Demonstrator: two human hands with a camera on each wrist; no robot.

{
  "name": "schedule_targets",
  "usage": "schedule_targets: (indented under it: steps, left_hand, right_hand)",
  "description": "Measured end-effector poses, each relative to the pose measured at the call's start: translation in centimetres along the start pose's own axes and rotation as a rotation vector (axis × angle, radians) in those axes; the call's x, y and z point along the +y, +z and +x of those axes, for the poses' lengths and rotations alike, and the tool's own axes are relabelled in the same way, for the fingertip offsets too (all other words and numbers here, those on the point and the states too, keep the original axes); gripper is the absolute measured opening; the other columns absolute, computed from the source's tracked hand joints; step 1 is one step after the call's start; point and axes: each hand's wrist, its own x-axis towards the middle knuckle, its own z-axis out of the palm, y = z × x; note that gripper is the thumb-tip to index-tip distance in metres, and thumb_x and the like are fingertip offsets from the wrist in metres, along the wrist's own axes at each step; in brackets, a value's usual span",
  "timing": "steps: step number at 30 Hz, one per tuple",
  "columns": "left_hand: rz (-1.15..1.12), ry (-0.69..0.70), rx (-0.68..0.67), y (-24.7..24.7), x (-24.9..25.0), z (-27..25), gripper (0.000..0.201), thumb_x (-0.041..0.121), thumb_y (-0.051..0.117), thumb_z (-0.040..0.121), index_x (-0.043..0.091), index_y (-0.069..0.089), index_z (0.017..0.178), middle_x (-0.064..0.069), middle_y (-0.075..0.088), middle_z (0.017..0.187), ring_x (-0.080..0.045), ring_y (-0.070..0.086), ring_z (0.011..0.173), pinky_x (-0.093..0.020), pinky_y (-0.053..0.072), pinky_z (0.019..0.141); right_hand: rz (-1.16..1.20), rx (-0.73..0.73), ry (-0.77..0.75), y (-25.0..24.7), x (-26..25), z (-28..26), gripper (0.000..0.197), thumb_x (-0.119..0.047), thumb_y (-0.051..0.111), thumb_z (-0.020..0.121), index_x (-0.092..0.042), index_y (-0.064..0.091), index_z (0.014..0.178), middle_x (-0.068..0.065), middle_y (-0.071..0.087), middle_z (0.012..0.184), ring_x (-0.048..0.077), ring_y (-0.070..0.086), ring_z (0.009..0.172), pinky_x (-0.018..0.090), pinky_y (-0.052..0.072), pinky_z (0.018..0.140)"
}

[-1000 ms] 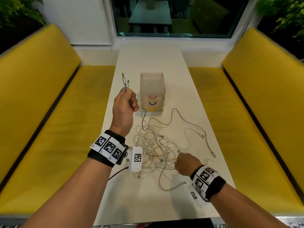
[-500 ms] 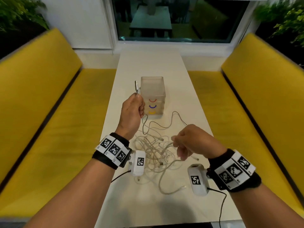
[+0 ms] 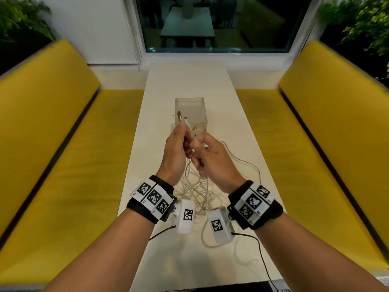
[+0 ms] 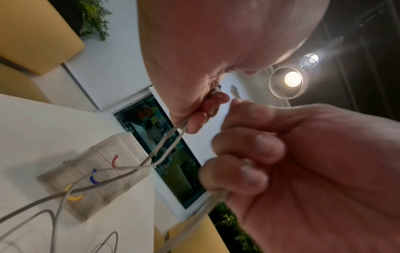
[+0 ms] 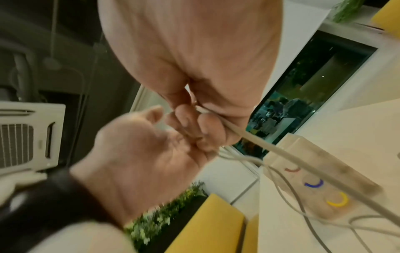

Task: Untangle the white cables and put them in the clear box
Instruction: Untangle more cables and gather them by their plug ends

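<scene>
Change: since half a second ago the right hand (image 3: 212,159) has risen from above the pile to meet the left hand (image 3: 175,152); the two now touch in front of the clear box.
White cables: most lie as a tangled pile (image 3: 200,192) on the desk (image 3: 189,81), below and between the wrists; loose loops trail toward 3 o'clock, and strands rise from the pile into both hands.
Cable ends: two plugs (image 3: 182,118) stick up out of the left fist toward 12 o'clock.
Left grip: fingers curled round two strands.
Right grip: fingers curled, pinching one strand (image 5: 249,135) that runs down past the box.
Clear box: upright at 12 o'clock from the hands (image 3: 190,111), with red, blue and yellow arcs on its near wall; whether it holds any cable cannot be told.
Surroundings: yellow benches (image 3: 63,127) at 9 and 3 o'clock; window (image 3: 221,24) at 12.
</scene>
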Motion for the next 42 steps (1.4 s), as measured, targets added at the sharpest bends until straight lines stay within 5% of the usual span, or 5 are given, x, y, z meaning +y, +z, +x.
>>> schedule_targets:
  steps: [11, 20, 27, 37, 42]
  left_hand:
    - [0.128, 0.025, 0.07, 1.0, -1.3, -1.4, 0.038, 0.037, 0.046, 0.105, 0.008, 0.065, 0.089, -0.006, 0.066, 0.072, -0.021, 0.063, 0.07, -0.038, 0.051, 0.064]
    - [0.129, 0.06, 0.128, 1.8, -2.5, -2.2, 0.03, 0.023, 0.049, 0.105, 0.004, 0.069, 0.094, -0.025, 0.07, 0.095, -0.022, 0.067, 0.084, -0.049, 0.057, 0.085]
    - [0.159, 0.039, 0.086, 1.3, -2.7, -1.8, 0.035, 0.03, 0.047, 0.104, 0.006, 0.065, 0.085, -0.018, 0.063, 0.08, -0.03, 0.063, 0.075, -0.035, 0.052, 0.06]
    - [0.073, 0.082, 0.167, 0.6, -0.1, -0.5, 0.035, 0.0, 0.04, 0.101, 0.015, 0.051, 0.072, -0.008, 0.057, 0.066, -0.006, 0.048, 0.059, -0.02, 0.04, 0.059]
    - [-0.134, 0.132, 0.261, -2.4, 2.4, 1.9, 0.037, 0.021, 0.034, 0.11, 0.016, 0.048, 0.076, 0.004, 0.041, 0.057, -0.013, 0.044, 0.052, -0.034, 0.052, 0.06]
  right_hand:
    - [-0.059, 0.133, 0.003, 1.6, 3.4, 0.5, 0.024, -0.015, 0.044, 0.106, -0.02, 0.055, 0.086, -0.01, 0.061, 0.081, -0.007, 0.055, 0.054, 0.01, 0.04, 0.048]
    - [-0.047, 0.307, -0.048, 1.4, 4.3, 0.2, 0.02, -0.02, 0.053, 0.103, -0.012, 0.056, 0.085, 0.008, 0.074, 0.099, 0.03, 0.07, 0.08, 0.039, 0.057, 0.066]
    - [0.008, 0.216, -0.012, 0.8, 4.5, 0.1, 0.026, -0.015, 0.05, 0.103, 0.008, 0.056, 0.095, -0.008, 0.053, 0.051, 0.004, 0.044, 0.04, 0.019, 0.035, 0.04]
    - [-0.132, 0.069, -0.095, -0.5, 6.5, -0.2, 0.036, -0.025, 0.058, 0.101, -0.001, 0.048, 0.076, -0.007, 0.043, 0.058, 0.005, 0.035, 0.051, 0.02, 0.032, 0.05]
    - [-0.348, 0.149, 0.103, -3.3, 13.8, -1.8, 0.05, -0.043, 0.058, 0.099, -0.023, 0.032, 0.061, -0.01, 0.031, 0.059, 0.009, 0.028, 0.057, 0.031, 0.028, 0.058]
